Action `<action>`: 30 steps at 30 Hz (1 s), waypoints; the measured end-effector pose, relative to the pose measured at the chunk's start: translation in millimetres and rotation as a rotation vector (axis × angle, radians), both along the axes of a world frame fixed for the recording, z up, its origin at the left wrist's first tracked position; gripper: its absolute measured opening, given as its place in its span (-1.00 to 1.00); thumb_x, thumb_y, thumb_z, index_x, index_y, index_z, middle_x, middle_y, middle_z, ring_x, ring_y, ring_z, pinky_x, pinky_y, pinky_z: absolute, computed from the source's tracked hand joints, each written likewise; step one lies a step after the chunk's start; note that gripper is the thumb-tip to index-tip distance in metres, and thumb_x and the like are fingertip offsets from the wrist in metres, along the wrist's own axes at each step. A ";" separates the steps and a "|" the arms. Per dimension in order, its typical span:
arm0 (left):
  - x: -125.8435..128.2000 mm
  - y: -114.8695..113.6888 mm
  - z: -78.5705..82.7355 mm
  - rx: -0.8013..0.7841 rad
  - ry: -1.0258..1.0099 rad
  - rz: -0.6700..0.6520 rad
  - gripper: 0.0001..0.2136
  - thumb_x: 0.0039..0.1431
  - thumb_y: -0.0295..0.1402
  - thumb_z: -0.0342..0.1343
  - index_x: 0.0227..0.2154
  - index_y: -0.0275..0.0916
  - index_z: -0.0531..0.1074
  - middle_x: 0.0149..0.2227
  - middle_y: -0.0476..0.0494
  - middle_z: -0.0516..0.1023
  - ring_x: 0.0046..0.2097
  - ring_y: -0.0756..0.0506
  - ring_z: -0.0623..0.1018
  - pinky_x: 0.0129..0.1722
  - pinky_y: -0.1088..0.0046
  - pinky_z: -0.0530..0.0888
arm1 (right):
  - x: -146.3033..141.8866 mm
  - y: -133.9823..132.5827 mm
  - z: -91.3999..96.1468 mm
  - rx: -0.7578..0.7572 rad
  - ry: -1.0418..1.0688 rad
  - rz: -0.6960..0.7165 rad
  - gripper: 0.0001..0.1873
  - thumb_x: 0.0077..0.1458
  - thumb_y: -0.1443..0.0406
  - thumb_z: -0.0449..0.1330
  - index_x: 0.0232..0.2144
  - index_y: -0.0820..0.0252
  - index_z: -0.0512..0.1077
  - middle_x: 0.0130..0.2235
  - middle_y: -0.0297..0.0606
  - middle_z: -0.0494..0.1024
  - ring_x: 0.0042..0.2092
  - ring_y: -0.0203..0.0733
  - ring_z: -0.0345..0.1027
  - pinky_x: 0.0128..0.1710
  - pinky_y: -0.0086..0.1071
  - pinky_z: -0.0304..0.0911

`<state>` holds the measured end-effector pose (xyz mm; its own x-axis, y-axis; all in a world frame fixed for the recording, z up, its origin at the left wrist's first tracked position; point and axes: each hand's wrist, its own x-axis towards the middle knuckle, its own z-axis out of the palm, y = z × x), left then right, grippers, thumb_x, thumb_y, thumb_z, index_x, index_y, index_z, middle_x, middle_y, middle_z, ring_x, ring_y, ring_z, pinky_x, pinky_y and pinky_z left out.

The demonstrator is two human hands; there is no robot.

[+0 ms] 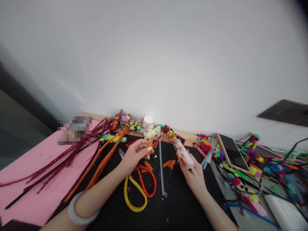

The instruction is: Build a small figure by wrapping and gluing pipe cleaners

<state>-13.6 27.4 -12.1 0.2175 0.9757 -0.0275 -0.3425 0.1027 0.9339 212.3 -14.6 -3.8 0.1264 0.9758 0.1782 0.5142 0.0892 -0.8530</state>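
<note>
My left hand (137, 154) pinches a short orange pipe cleaner piece (150, 143) between thumb and fingers, above the black mat (113, 205). In my right hand (193, 173) is a pale pink glue gun (185, 158), its nozzle pointing away toward the wall. A translucent glue stick (201, 183) sticks out of the gun's back end, over my forearm. Scissors with one yellow and one red handle (154, 183) lie below my left hand. Cut orange pieces (170, 164) lie between my hands, beside another translucent stick (161, 170).
Long orange pipe cleaners (106, 160) and dark red ones (57, 163) lie at left, partly over a pink board (26, 189). A white cup-like container (148, 123) stands by the wall. At right are a phone (233, 152), colourful pipe cleaner figures (237, 184), cables and a white box (285, 211).
</note>
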 end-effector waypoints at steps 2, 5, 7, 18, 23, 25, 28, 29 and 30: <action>-0.5 0.2 0.0 -0.018 -0.026 -0.001 -0.72 -0.01 -0.34 0.21 -0.25 -0.30 0.31 -0.41 -0.01 0.42 -0.53 0.11 0.38 -0.50 0.56 0.31 | -0.7 0.0 0.9 -0.007 0.002 -0.001 -0.74 -0.06 0.26 0.14 -0.27 0.23 0.42 -0.37 -0.29 0.52 -0.36 -0.15 0.37 -0.37 -0.38 0.26; -1.0 0.4 -1.3 -0.010 -0.044 -0.037 -0.71 0.02 -0.34 0.18 -0.20 -0.27 0.28 -0.41 0.01 0.40 -0.52 0.10 0.41 -0.48 0.54 0.33 | -1.3 0.0 1.5 -0.009 0.002 -0.005 -0.74 -0.06 0.25 0.14 -0.27 0.24 0.43 -0.39 -0.28 0.52 -0.37 -0.15 0.37 -0.38 -0.37 0.26; -0.3 0.2 -2.4 0.019 -0.040 -0.072 -0.72 0.04 -0.34 0.16 -0.20 -0.26 0.25 -0.43 0.05 0.38 -0.53 0.09 0.42 -0.48 0.53 0.34 | -1.0 0.2 1.4 -0.001 0.000 -0.003 -0.72 -0.05 0.23 0.14 -0.26 0.25 0.42 -0.35 -0.24 0.53 -0.34 -0.13 0.39 -0.35 -0.35 0.27; 4.0 -6.9 -1.3 0.161 0.200 -0.079 -0.80 0.09 -0.32 0.09 -0.23 -0.25 0.29 -0.43 0.07 0.30 -0.54 0.12 0.38 -0.52 0.56 0.37 | 4.2 2.3 -10.1 0.017 -0.012 -0.026 -0.71 -0.10 0.15 0.21 -0.34 0.23 0.46 -0.47 -0.27 0.53 -0.47 -0.19 0.38 -0.50 -0.42 0.30; 1.7 -3.0 -1.2 0.119 0.178 -0.030 -0.68 0.06 -0.34 0.12 -0.11 -0.25 0.28 -0.39 0.04 0.35 -0.52 0.12 0.40 -0.48 0.55 0.39 | 3.7 0.1 -6.3 -0.026 -0.001 -0.013 -0.66 -0.03 0.18 0.18 -0.21 0.25 0.44 -0.36 -0.21 0.56 -0.38 -0.18 0.42 -0.41 -0.43 0.32; 1.3 -1.7 -0.4 0.079 0.158 -0.026 -0.69 0.01 -0.33 0.17 -0.17 -0.28 0.31 -0.39 0.02 0.37 -0.53 0.11 0.42 -0.48 0.53 0.41 | 3.7 -0.4 -5.6 -0.028 0.001 -0.016 -0.67 -0.03 0.19 0.19 -0.20 0.25 0.44 -0.35 -0.22 0.56 -0.38 -0.18 0.42 -0.41 -0.43 0.32; 0.9 -1.2 0.7 0.031 0.162 -0.040 -0.75 -0.03 -0.30 0.20 -0.33 -0.31 0.33 -0.48 0.03 0.41 -0.52 0.07 0.44 -0.47 0.51 0.43 | 3.8 -0.4 -6.4 -0.018 0.012 -0.012 -0.69 -0.04 0.22 0.20 -0.21 0.24 0.45 -0.36 -0.24 0.56 -0.36 -0.17 0.42 -0.42 -0.43 0.32; 0.7 -1.2 0.8 0.024 0.164 -0.051 -0.77 -0.02 -0.29 0.20 -0.36 -0.31 0.32 -0.52 0.03 0.41 -0.52 0.06 0.45 -0.47 0.51 0.43 | 3.9 -0.2 -7.0 -0.010 0.017 -0.011 -0.70 -0.04 0.22 0.20 -0.21 0.23 0.45 -0.36 -0.24 0.55 -0.36 -0.17 0.42 -0.43 -0.43 0.31; 0.4 -1.1 0.7 0.021 0.166 -0.063 -0.78 -0.01 -0.29 0.19 -0.39 -0.31 0.31 -0.55 0.04 0.40 -0.52 0.06 0.45 -0.47 0.52 0.43 | 4.1 0.0 -7.7 -0.003 0.020 -0.007 -0.70 -0.04 0.22 0.20 -0.21 0.23 0.45 -0.36 -0.24 0.55 -0.35 -0.16 0.42 -0.43 -0.43 0.31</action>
<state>-13.3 26.2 -11.4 0.2726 0.9610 -0.0476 -0.1768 0.0987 0.9793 216.5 -14.5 -11.6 0.1368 0.9754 0.1729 0.4976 0.0833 -0.8634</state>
